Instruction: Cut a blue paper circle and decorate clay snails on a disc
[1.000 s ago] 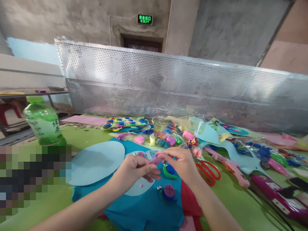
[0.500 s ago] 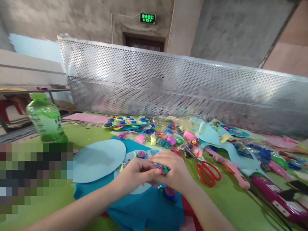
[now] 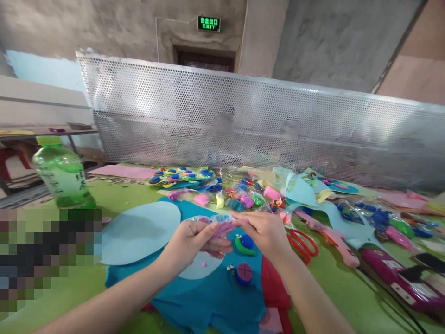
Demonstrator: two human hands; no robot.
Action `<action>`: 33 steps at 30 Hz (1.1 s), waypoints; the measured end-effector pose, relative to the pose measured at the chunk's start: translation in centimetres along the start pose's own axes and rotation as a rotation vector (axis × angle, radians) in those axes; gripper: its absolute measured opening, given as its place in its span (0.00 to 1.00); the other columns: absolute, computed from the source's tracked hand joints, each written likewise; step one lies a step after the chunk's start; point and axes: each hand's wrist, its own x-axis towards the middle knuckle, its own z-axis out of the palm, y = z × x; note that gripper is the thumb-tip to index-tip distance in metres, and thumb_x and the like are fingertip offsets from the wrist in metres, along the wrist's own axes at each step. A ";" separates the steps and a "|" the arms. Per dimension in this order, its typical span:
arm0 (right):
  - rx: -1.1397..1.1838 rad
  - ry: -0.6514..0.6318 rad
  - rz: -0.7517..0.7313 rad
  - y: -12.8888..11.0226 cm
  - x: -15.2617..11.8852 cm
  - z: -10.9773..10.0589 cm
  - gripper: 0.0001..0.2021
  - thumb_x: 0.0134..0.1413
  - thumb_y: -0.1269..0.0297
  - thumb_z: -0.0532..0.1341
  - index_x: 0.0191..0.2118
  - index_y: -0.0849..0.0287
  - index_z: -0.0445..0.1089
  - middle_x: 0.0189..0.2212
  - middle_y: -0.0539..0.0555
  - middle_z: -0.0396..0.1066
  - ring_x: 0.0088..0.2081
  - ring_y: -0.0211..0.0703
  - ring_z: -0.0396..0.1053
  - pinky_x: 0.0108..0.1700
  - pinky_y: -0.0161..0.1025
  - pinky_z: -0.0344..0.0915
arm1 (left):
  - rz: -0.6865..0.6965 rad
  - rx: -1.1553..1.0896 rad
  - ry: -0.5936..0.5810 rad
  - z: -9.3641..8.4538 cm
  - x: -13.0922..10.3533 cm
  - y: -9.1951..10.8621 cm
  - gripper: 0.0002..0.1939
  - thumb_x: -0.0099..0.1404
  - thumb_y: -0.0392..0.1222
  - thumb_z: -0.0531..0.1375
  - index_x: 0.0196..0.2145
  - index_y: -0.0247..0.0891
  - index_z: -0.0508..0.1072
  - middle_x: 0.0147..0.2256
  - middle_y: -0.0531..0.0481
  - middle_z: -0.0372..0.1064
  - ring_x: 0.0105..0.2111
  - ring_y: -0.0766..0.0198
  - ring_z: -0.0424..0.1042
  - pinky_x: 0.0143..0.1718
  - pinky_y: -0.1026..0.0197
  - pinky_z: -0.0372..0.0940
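Over the blue felt-like sheet (image 3: 187, 304), my left hand (image 3: 196, 239) is closed around a crinkled clear packet with pinkish-purple clay (image 3: 224, 227). My right hand (image 3: 266, 232) pinches the packet's other side with thumb and fingers. Beneath my hands is a pale blue paper round (image 3: 198, 271) with a small pink dot on it, partly hidden by my left hand. Between my wrists lie a green clay snail with a blue shell (image 3: 246, 244) and a blue clay piece with a purple scored top (image 3: 244, 273) and small white eyes.
A pale blue paper oval (image 3: 139, 232) lies left, near a green bottle (image 3: 64, 174). Bagged coloured clay (image 3: 246, 200) spreads behind my hands. Red-handled scissors (image 3: 304, 246), a pink glue gun (image 3: 335, 236) and a magenta power strip (image 3: 399, 278) lie right. A perforated metal panel (image 3: 194, 111) stands behind.
My hands have moved apart slightly and up, stretching the purple clay packet between them. The green snail with the blue shell, mostly covered before, now shows. The view has shifted slightly.
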 end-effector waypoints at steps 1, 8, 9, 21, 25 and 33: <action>0.014 0.019 0.030 0.1 0.0 -0.1 0.17 0.58 0.53 0.52 0.42 0.54 0.73 0.40 0.52 0.74 0.39 0.44 0.72 0.39 0.37 0.67 | 0.006 -0.036 -0.007 0.0 0.0 0.0 0.23 0.48 0.59 0.63 0.26 0.33 0.73 0.25 0.45 0.76 0.28 0.56 0.75 0.30 0.57 0.70; 0.094 -0.015 -0.032 -2.3 -0.1 0.7 0.29 0.47 0.48 0.60 0.55 0.53 0.61 0.45 0.53 0.71 0.44 0.47 0.69 0.44 0.42 0.66 | 0.039 -0.045 -0.187 0.8 -1.0 -0.4 0.27 0.54 0.63 0.55 0.26 0.31 0.71 0.22 0.44 0.72 0.25 0.57 0.73 0.33 0.54 0.69; 0.088 -0.030 -0.028 -2.6 -0.1 0.8 0.30 0.46 0.49 0.60 0.55 0.54 0.60 0.45 0.53 0.71 0.43 0.48 0.69 0.43 0.42 0.66 | 0.044 -0.009 -0.239 0.9 -1.2 -0.5 0.26 0.54 0.63 0.55 0.26 0.32 0.72 0.23 0.45 0.72 0.26 0.58 0.73 0.34 0.55 0.69; -0.203 -0.251 -0.204 -2.1 -0.4 1.9 0.25 0.50 0.50 0.56 0.47 0.66 0.69 0.32 0.57 0.75 0.35 0.49 0.70 0.32 0.39 0.64 | 0.245 0.508 -0.157 0.2 -0.7 -0.5 0.24 0.56 0.50 0.57 0.09 0.36 0.62 0.11 0.56 0.55 0.15 0.72 0.53 0.17 0.67 0.48; -0.312 -0.259 -0.292 -2.2 -0.2 1.5 0.26 0.60 0.52 0.46 0.50 0.69 0.66 0.29 0.58 0.75 0.32 0.48 0.69 0.27 0.40 0.61 | 0.245 0.508 -0.050 -0.1 -0.8 0.0 0.20 0.56 0.50 0.57 0.13 0.36 0.70 0.16 0.50 0.69 0.17 0.67 0.64 0.21 0.65 0.58; -0.121 -0.046 -0.072 -1.0 -0.1 -0.8 0.26 0.61 0.50 0.40 0.61 0.56 0.50 0.48 0.57 0.68 0.44 0.48 0.67 0.40 0.42 0.64 | 0.105 -0.046 -0.066 -0.4 -0.6 0.6 0.22 0.54 0.58 0.59 0.29 0.32 0.74 0.29 0.42 0.76 0.30 0.53 0.75 0.32 0.54 0.69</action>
